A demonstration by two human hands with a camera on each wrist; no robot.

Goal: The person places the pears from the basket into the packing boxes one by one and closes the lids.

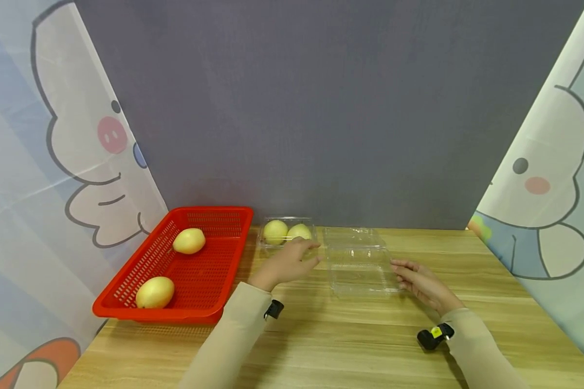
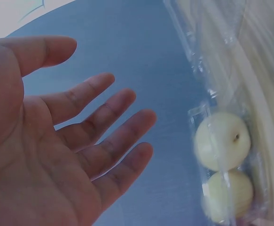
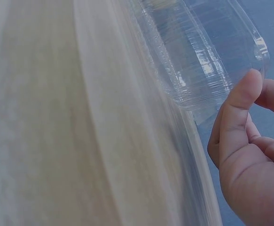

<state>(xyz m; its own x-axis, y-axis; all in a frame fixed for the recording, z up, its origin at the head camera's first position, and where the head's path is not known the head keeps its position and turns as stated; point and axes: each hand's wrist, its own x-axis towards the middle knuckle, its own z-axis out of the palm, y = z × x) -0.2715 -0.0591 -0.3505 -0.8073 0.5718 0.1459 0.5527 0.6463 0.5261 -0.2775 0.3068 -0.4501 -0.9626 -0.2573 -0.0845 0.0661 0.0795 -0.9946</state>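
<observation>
My right hand (image 1: 424, 284) pinches the right edge of a clear plastic box (image 1: 362, 273) between thumb and fingers. Its hinged lid (image 1: 352, 236) is folded back toward the grey wall, and no fruit shows inside. My left hand (image 1: 289, 263) holds nothing; its fingers are spread and relaxed in the left wrist view. Just beyond it stands a second clear plastic box (image 1: 311, 222) with two pale yellow pears, one of them a left pear (image 1: 275, 232). The other pear (image 2: 228, 195) is partly covered by my left hand in the head view.
At the left, a red plastic basket (image 1: 226, 270) contains a pear (image 1: 190, 241) near its back and another pear (image 1: 155, 292) near its front. Behind the wooden table (image 1: 340, 346) rises a grey wall (image 1: 331, 119), with printed cartoon cloths at both sides.
</observation>
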